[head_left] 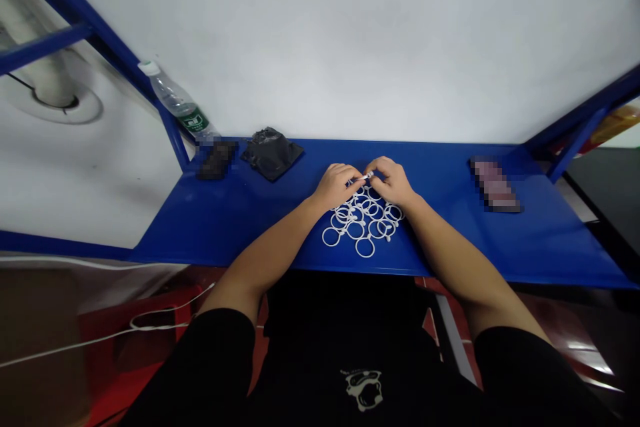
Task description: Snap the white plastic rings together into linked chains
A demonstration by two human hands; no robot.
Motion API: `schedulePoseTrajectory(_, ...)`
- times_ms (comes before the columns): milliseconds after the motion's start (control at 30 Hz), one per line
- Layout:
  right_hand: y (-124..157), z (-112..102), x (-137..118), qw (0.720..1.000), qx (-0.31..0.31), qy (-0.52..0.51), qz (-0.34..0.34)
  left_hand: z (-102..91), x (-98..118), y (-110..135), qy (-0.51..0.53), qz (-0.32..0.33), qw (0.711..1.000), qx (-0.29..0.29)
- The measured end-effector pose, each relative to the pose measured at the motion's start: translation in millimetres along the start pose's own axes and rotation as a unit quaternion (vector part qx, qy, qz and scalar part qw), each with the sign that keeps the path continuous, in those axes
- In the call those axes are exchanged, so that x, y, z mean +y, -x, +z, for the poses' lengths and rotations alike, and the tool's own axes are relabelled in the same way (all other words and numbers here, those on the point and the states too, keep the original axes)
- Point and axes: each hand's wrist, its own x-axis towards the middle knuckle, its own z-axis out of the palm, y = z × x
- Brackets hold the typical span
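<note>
My left hand (340, 185) and my right hand (391, 180) meet above the far side of a pile of white rings (361, 215). Both are closed, with fingertips pinching a small white ring (367, 175) between them; the fingers partly cover it. The loose rings look like plastic curtain rings, each with a small tab or eyelet. They lie overlapping on the blue table (210, 227), just below my hands and between my forearms. One ring (365, 257) lies at the pile's near edge.
A crumpled black plastic bag (273, 153) lies left of my hands. Beyond it are a blurred dark object (218, 160) and a clear bottle (175, 99) leaning on the blue frame. To the right lies a pixelated pinkish, phone-like object (495, 185). A white wall (360, 67) rises behind.
</note>
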Motion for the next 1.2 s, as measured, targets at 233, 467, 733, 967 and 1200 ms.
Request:
schedulePoseTrajectory(233,0.8,-15.5,30.1,0.989,0.077,0.115,0.055,-1.8,-11.2,-0.8,-0.008,-0.079,0.996,0.034)
schedulePoseTrajectory(467,3.8,-25.6,59.0,0.954,0.021,0.245,0.172,-0.2,-6.1,-0.5,-0.04,-0.127,0.986,-0.102)
schedulePoseTrajectory(733,-0.8,-14.5,19.2,0.99,-0.103,0.068,0.061,-6.8,3.1,-1.7,-0.069,-0.155,0.977,-0.132)
schedulePoseTrajectory(967,0.5,3.9,13.3,0.988,-0.146,0.013,0.051,-5.9,1.9,-2.0,-0.063,-0.169,0.977,-0.117)
schedulePoseTrajectory(1200,0.0,0.3,15.1,0.987,-0.15,-0.004,0.066,-7.2,5.2,-1.9,-0.06,-0.167,0.978,-0.11)
